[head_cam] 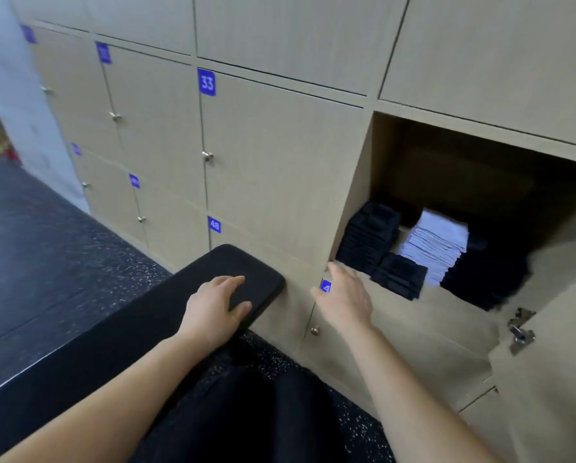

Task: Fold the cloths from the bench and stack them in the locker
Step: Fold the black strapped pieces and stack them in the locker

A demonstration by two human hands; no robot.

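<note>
An open locker (356, 202) at the right holds stacks of folded cloths: a tall black stack (368, 238) at the left, a low black stack (400, 275) in front, a light grey stack (436, 248) behind it, and more black cloths (486, 275) at the right. A black padded bench (119, 322) runs from the lower left to the lockers. My left hand (216, 305) rests on the bench's end with fingers relaxed. Empty and with fingers spread, my right hand (345, 295) hovers just below the locker's front left corner. No loose cloth shows on the bench.
The locker's door (553, 369) stands swung open at the right, with a metal hinge (520, 329). Closed numbered lockers (279, 162) with small knobs fill the wall. Dark speckled floor (63, 235) lies at the left and under me.
</note>
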